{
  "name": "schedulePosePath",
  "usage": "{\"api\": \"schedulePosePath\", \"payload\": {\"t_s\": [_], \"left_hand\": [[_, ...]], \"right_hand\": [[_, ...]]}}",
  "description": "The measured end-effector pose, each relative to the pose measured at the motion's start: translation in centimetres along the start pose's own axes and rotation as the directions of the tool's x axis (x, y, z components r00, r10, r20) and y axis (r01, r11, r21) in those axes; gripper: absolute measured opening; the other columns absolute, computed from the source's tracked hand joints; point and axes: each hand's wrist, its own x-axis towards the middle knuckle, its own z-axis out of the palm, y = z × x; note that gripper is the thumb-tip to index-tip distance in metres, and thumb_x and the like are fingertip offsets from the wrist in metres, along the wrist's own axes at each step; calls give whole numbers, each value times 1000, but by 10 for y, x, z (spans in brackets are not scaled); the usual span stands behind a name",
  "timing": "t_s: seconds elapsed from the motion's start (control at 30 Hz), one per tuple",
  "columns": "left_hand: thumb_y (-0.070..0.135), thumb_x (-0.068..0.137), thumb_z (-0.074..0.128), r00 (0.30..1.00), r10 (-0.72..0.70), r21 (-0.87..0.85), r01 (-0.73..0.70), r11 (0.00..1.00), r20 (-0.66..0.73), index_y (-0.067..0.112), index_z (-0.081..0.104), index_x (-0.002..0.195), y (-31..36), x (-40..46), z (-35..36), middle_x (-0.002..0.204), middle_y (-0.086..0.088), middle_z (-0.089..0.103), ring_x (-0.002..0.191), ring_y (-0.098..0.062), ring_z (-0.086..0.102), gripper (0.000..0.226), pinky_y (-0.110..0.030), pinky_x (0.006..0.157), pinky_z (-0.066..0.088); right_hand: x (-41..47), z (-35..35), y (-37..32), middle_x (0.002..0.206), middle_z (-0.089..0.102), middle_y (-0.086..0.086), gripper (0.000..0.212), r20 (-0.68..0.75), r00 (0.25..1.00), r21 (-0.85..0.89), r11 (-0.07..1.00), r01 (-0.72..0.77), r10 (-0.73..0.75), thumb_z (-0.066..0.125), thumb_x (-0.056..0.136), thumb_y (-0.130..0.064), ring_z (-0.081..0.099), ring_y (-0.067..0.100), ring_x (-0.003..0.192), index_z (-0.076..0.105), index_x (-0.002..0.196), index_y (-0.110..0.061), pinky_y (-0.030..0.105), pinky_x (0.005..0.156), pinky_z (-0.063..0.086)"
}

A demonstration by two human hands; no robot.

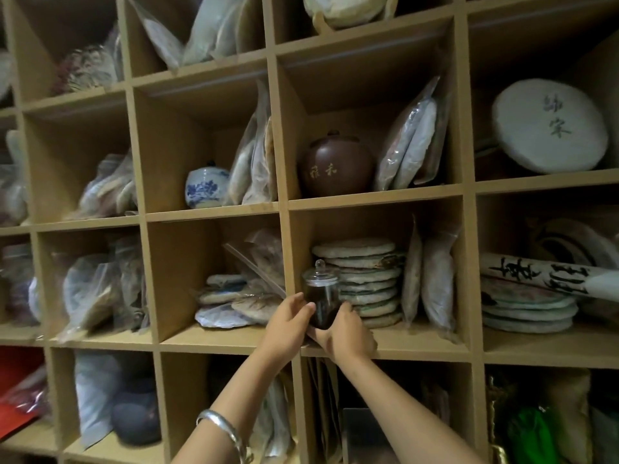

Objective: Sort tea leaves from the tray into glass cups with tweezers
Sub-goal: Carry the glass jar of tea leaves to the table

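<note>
— Is any writing showing on the shelf (pixel 378 199)?

— Yes. The brown clay jar (pixel 336 165) is carrying two gold characters, the second reading 和; the first is too blurred to tell. The round white paper-wrapped tea cake (pixel 549 125) at upper right is showing brushed dark characters, the lower one looking like 宋. A white roll (pixel 549 274) lower right is bearing bold black calligraphy that I cannot read. The blue-and-white porcelain jar (pixel 206 187) is showing only a painted pattern.

— And where is the glass jar sitting relative to the grip?

— The lidded glass jar (pixel 322 298), filled with dark tea leaves, is being held upright between both hands at the front edge of the cubby, just in front of a stack of tea cakes (pixel 368 283). The left hand (pixel 291 318) is curling its fingers against the jar's left side; the right hand (pixel 346 333) is cupping it from below and the right. A silver bangle (pixel 222 426) is sitting on the left wrist.
</note>
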Motion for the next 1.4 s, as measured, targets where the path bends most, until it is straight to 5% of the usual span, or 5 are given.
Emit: {"api": "schedulePosePath", "payload": {"t_s": [0.37,0.73,0.87,1.1,1.4], "left_hand": [[43,81,75,997,50,101,-44,994,-53,14,42,142,7,4,12,118,2,58,105,-12,58,75,-24,80,51],[52,57,86,998,65,-35,-64,997,8,33,58,117,41,-54,-12,112,11,69,104,-7,66,68,-23,82,53],[33,65,89,994,41,-59,-48,997,-105,26,66,114,34,-97,-60,107,7,75,100,-5,70,54,-22,87,56],[6,74,83,896,-57,9,67,998,-441,14,68,113,38,-235,-179,111,-7,75,103,-16,69,43,-28,91,55],[12,69,88,563,-51,122,266,956,-825,19,67,107,121,-524,-287,99,3,78,92,-8,72,44,-18,74,55]], "right_hand": [[-7,-30,37,113,62,-7,82,111,983,252,961,111,-143,72,54,-72,58,19,107,50,120,-29,45,88,51],[-51,-63,35,108,66,-20,85,246,836,604,752,263,-490,83,44,-65,60,-2,102,53,119,-40,27,88,53],[-90,-42,-2,107,67,-25,80,296,735,772,606,192,-610,89,39,-60,61,-8,101,53,110,-54,14,82,51],[-226,4,-105,96,73,-12,69,328,488,903,420,89,-809,91,42,-45,68,0,90,61,102,-27,26,81,55],[-489,-75,-217,93,72,-11,66,179,-4,984,179,-9,-984,89,45,-53,67,-1,83,60,99,-29,25,77,56]]}}
